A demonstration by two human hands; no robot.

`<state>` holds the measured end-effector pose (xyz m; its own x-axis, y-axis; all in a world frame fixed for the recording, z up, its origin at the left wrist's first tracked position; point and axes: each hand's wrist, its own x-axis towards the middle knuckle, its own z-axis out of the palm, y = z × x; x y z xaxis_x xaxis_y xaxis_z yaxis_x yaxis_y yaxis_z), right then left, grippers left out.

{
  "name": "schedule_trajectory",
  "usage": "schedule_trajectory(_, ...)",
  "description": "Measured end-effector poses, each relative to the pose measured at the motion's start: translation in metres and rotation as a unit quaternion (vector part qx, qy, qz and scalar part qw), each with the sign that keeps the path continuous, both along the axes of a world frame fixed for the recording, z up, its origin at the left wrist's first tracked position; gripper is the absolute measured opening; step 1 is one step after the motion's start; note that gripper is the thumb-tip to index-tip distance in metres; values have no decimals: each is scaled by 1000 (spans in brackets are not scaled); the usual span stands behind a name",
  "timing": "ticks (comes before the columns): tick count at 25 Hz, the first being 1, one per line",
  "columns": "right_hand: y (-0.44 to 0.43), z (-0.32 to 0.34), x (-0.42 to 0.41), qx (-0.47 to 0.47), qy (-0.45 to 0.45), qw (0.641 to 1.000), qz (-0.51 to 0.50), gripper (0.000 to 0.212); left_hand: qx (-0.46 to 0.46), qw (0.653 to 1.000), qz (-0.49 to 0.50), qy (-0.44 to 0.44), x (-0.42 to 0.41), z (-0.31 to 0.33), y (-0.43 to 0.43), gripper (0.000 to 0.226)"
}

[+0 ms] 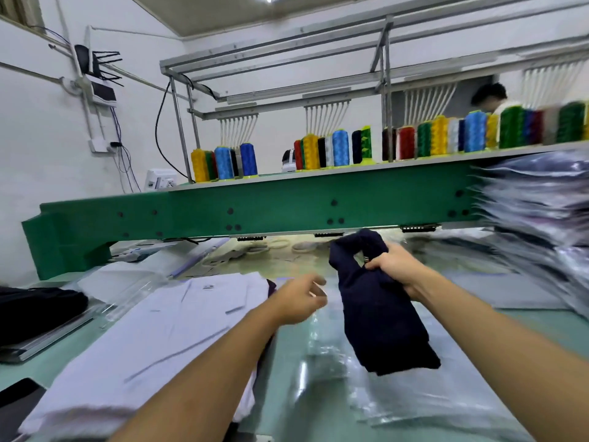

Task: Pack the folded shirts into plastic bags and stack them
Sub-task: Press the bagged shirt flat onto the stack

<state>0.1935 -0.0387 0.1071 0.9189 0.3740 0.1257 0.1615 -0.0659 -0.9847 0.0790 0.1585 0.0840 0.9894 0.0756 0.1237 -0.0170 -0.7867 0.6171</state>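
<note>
Head view. We look down along 2 bare forearms over a pale green table [561, 327]. The right hand [393, 269] is closed tightly, its fingers curled round the upper part of a folded navy shirt [382, 320], which it holds lifted above the table so that the lower end hangs free. The shirt hangs just above a clear plastic bag [366, 390] that lies flat and crinkled on the table in front of us. The left hand [299, 301] is raised beside the shirt, apart from it, with its fingers loosely bent. Motion blur hides the fingertips, so we cannot tell whether they pinch an edge of the bag or hold nothing.

To the left of the left forearm lies a pile of folded white shirts [153, 339], and at the far left edge a dark garment [38, 307] rests on the table. At the right edge rises a tall, blurred stack of bagged shirts [535, 212].

Behind the table a green machine beam [255, 212] spans the view, carrying a row of coloured thread spools [339, 148]. Another person [489, 97] is partly visible beyond the spools.
</note>
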Motion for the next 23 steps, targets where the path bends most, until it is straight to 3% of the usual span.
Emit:
schedule_trajectory(2,-41,-7,12,-65,-31,997,-17,31,111,992,-39,40,9,-25,-14,54)
schedule_trajectory(4,-80,-14,23,-123,-52,991,-27,26,158,982,-61,82,18,-44,-32,62)
schedule_trajectory(9,-150,-21,40,-246,-102,963,-40,22,296,953,-42,50,44,-64,-56,15)
schedule_trajectory(14,-175,-14,44,-306,-175,936,-4,45,373,928,15,7,58,-65,-68,23)
schedule_trajectory(17,-162,1,39,-297,-291,909,16,41,331,942,51,13,68,-64,-84,28)
schedule_trajectory(19,-150,0,27,-298,-352,887,29,39,244,966,86,14,76,-64,-93,16)
schedule_trajectory(23,-148,-38,10,-364,-375,850,66,77,76,991,103,44,90,-61,-96,9)
